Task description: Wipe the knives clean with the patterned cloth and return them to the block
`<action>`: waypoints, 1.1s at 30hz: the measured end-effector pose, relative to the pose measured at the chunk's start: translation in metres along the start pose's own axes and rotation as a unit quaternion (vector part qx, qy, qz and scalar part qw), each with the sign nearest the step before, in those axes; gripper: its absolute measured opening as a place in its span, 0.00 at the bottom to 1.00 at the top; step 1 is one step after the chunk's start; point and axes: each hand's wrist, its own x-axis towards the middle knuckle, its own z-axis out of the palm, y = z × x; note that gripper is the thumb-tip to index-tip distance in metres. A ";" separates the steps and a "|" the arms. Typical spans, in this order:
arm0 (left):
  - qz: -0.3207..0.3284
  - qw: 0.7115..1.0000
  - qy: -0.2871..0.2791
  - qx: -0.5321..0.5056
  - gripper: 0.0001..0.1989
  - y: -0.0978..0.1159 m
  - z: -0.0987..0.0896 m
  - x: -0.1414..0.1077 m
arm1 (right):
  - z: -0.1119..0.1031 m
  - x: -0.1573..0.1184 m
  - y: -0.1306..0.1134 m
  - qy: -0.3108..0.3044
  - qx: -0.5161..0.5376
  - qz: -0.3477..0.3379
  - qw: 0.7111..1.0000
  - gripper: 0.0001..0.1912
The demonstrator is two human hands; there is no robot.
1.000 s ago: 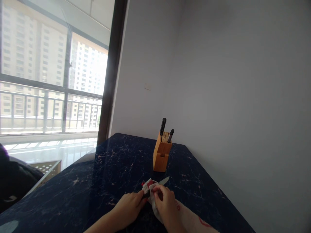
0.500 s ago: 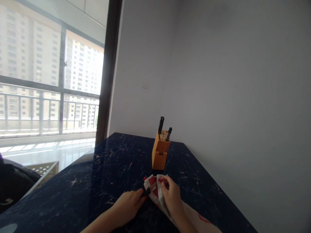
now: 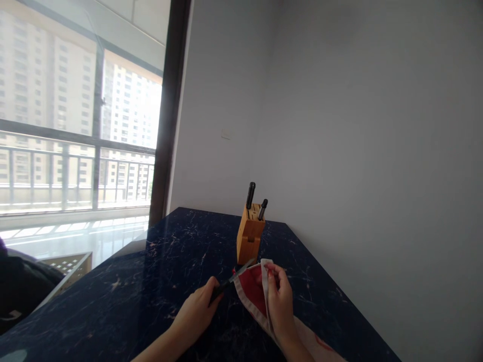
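My left hand [image 3: 198,306] is closed around the black handle of a knife [image 3: 241,270], whose blade points up and right, in front of the knife block. The fingers of my right hand [image 3: 279,296] pinch the edge of a red and white cloth [image 3: 253,289], which hangs open beside the blade and trails under my right forearm. Just beyond both hands stands a wooden knife block [image 3: 250,236] with two black-handled tools upright in its top. A small red thing shows near the blade, too small to name.
Under everything lies a dark blue marbled table [image 3: 196,246], its right edge near a grey wall. At the lower left are a perforated crate [image 3: 70,266] and a black object [image 3: 26,281]. A large window fills the left side.
The knife blade, earlier hidden in the cloth, now shows. My left hand has shifted slightly left, while my right hand has moved right and lifted the cloth's edge, opening out its red part.
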 end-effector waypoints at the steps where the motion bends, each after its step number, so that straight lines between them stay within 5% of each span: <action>1: -0.004 1.000 0.002 0.004 0.05 0.001 0.000 -0.001 | 0.000 -0.001 -0.003 -0.003 0.004 -0.009 1.000 0.13; 7: -0.010 0.999 -0.007 -0.040 0.15 0.015 -0.002 -0.006 | 0.001 -0.005 -0.008 -0.022 0.009 -0.030 0.999 0.12; 15: -0.047 0.995 -0.005 -0.084 0.11 0.003 0.006 0.002 | 0.001 -0.007 -0.009 -0.027 -0.006 -0.035 0.999 0.13; 29: 0.054 0.986 -0.116 -0.104 0.12 0.008 0.007 -0.006 | 0.019 -0.027 -0.004 -0.180 -0.162 -0.058 0.968 0.08; 33: 0.062 0.985 -0.115 -0.116 0.12 0.003 0.011 -0.003 | 0.016 -0.021 -0.004 -0.157 -0.208 -0.049 0.964 0.09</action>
